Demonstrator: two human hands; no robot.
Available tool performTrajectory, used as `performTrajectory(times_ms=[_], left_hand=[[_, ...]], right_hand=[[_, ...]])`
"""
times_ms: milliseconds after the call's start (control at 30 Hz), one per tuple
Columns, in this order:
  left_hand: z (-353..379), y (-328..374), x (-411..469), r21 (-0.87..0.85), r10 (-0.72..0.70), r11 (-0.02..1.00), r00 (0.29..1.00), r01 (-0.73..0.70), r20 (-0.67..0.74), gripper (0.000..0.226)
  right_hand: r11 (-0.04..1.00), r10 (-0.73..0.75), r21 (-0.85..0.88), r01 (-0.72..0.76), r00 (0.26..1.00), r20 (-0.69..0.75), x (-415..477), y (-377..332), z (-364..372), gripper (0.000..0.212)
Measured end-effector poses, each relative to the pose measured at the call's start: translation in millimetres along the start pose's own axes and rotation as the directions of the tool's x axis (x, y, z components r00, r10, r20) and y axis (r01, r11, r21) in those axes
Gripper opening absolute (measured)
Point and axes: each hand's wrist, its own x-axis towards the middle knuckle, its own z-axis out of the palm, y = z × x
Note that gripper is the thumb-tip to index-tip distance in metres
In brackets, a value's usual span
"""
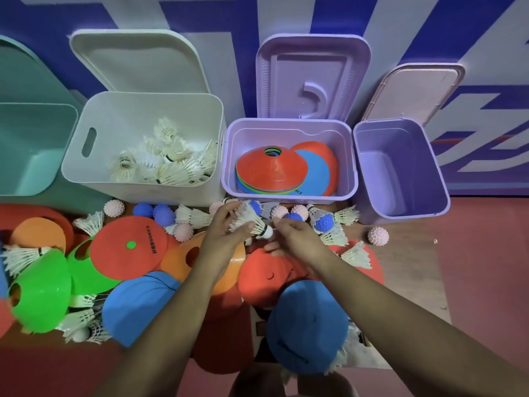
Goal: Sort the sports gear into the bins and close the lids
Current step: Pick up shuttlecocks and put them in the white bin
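The left hand (226, 227) fingers hold a shuttlecock (252, 222) near the floor's far edge; the right hand (297, 239) fingers are half-curled, empty; next, I judge, drop it into the white bin (94, 179).

My left hand (226, 233) grips a white feathered shuttlecock (252, 222), cork end pointing right. More shuttlecocks fill the open white plastic bin (86, 167); stacked disc cones sit in the open lilac bin (286, 196).

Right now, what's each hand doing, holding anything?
Left hand: closed on a white shuttlecock.
Right hand: fingers curled beside the shuttlecock's cork; grip cannot be told.
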Motion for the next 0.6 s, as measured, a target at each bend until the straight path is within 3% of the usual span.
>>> performTrajectory(times_ms=[33, 100, 133, 267, 400, 600], left_hand=[[-5.2, -0.2, 0.3, 0.004, 0.001, 1.0, 0.999, -0.001, -0.05, 0.046], [-16.7, -1.1, -0.2, 0.061, 0.044, 0.997, 0.993, -0.038, -0.106, 0.047], [-21.1, -1.6, 0.1, 0.075, 0.055, 0.996, 0.991, -0.046, -0.118, 0.049], [-34.4, -8.5, 1.5, 0.166, 0.066, 0.985, 0.987, -0.041, -0.148, 0.053], [-34.4, -12.9, -0.5, 0.193, 0.083, 0.98, 0.983, -0.05, -0.164, 0.05], [-38.2, -19.2, -2.4, 0.175, 0.073, 0.984, 0.981, -0.041, -0.18, 0.049]], right_hand=[[0.954, -0.146, -0.273, 0.124, 0.987, -0.06, 7.2, 2.7, -4.8, 0.017], [0.616, -0.37, -0.748, 0.246, 0.929, 0.001, 19.7, 4.6, -11.6, 0.023], [0.47, -0.385, -0.846, 0.252, 0.921, 0.06, 24.4, 4.1, -12.8, 0.03], [0.244, -0.275, -0.953, 0.179, 0.955, 0.109, 42.1, 2.2, 7.6, 0.05], [-0.034, -0.299, -0.994, 0.1, 0.948, 0.106, 56.7, 5.4, 31.2, 0.04], [-0.131, -0.351, -0.991, 0.017, 0.935, 0.062, 56.7, 6.0, 34.6, 0.031]])
